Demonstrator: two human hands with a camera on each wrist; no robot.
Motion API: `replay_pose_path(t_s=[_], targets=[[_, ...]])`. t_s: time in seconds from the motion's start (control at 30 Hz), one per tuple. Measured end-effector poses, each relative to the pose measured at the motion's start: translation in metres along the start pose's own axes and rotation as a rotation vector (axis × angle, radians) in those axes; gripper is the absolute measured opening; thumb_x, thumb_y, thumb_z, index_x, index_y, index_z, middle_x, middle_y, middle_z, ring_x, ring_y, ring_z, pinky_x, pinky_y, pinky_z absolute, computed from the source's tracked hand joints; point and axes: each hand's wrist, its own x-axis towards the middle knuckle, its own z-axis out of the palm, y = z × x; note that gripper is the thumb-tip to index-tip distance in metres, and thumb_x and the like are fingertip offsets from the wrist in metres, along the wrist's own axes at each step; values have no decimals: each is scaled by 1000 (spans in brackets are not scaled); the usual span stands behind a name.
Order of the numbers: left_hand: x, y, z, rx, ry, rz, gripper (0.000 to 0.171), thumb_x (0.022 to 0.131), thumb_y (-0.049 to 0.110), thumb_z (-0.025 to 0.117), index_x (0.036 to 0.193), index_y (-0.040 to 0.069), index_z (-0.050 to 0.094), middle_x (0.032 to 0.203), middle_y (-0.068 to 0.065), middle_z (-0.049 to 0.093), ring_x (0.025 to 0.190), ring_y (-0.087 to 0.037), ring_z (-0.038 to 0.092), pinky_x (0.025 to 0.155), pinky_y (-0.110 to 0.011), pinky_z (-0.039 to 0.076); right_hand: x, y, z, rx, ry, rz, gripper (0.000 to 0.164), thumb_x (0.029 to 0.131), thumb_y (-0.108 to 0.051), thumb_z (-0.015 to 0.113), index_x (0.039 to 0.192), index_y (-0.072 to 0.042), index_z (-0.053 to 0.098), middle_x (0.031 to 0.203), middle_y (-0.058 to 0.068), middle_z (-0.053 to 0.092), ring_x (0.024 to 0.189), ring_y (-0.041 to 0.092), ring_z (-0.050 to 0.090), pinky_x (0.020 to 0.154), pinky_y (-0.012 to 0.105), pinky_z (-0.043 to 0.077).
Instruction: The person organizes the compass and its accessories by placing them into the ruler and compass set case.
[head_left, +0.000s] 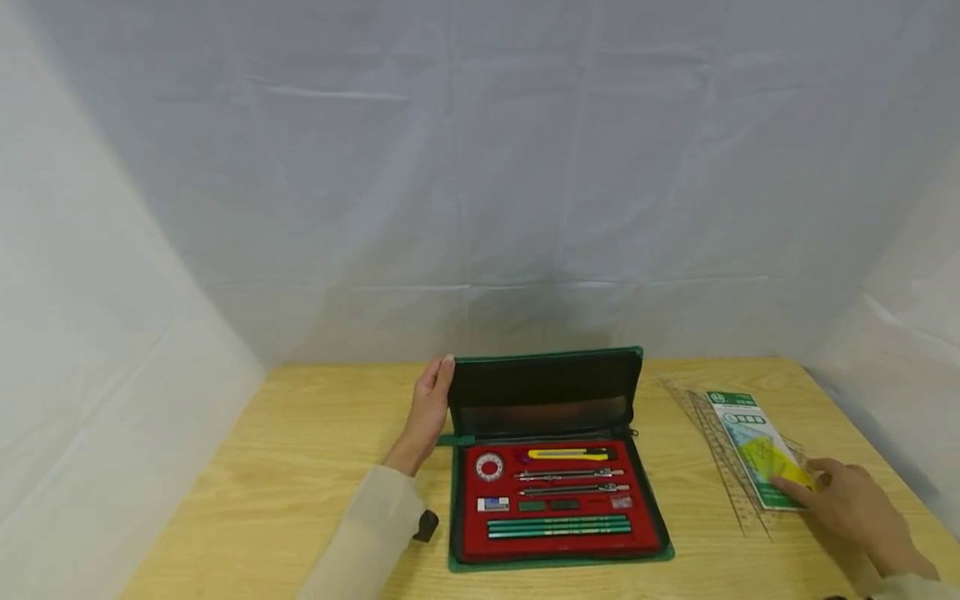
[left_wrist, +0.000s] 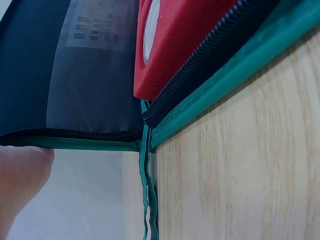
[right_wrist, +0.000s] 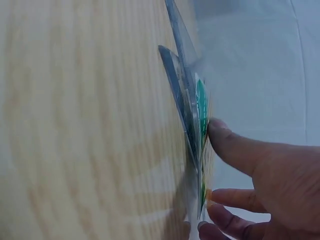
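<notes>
A green zip case [head_left: 454,542] lies unfolded on the table, its dark lid [head_left: 543,387] raised. My left hand [head_left: 429,408] grips the lid's upper left corner; in the left wrist view the thumb [left_wrist: 25,172] presses at the green edge. On the right, my right hand [head_left: 858,508] holds the lower right edge of a flat green-and-white printed packet [head_left: 761,462], thumb on its face. Clear set squares [head_left: 723,446] fan out beneath the packet. The right wrist view shows them edge-on, the thumb [right_wrist: 227,142] against the packet and fingers at its lower edge.
The case's red tray [head_left: 555,547] holds a white ring-shaped piece [head_left: 489,467], a yellow cutter [head_left: 572,454], two compass-like metal tools [head_left: 567,475], an eraser [head_left: 492,504] and green pencils [head_left: 558,527]. White sheeting [head_left: 525,208] surrounds the wooden table [head_left: 300,467].
</notes>
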Motion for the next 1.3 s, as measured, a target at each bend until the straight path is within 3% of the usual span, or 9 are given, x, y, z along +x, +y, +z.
replay_pose_path(t_s=[0.1,0.4,0.77,0.93,1.17,1.3], targets=[[0,0,0,5,-7,-7,35,97,34,35,110,4,49,109,-12,44,113,-23,37,105,-44,26,0,-2,-2,35,-27,16,92,83,-67,42,116,19,40,100,37,55,84,44,55,65,49,45],[0,2,0,14,-12,-5,35,98,34,34,110,5,49,117,-12,44,120,-22,35,107,-43,24,-2,-4,-2,48,6,20,91,82,-67,43,112,18,44,103,40,51,87,47,52,65,50,45],[1,0,0,-6,-2,-1,36,98,32,35,112,2,49,117,-15,45,120,-23,35,107,-45,24,-4,-7,0,89,29,53,96,81,-70,41,124,16,33,114,39,47,96,52,47,63,51,43],[1,-2,-1,-3,-2,-13,37,98,33,34,116,4,48,129,-15,43,125,-22,32,108,-44,21,-6,-6,1,98,24,69,97,80,-72,39,127,12,32,120,37,44,96,50,48,59,47,42],[1,-1,-1,-5,-4,-5,36,98,33,35,111,4,49,117,-14,45,120,-22,35,107,-44,23,-7,-5,3,117,120,46,75,89,-60,35,125,5,40,114,31,51,91,42,54,57,43,43],[3,-7,-1,-17,-4,-3,37,97,34,35,114,3,48,122,-13,45,122,-23,34,108,-45,22,-6,-9,3,175,181,20,63,93,-50,35,123,5,43,106,29,57,79,32,59,54,40,45]])
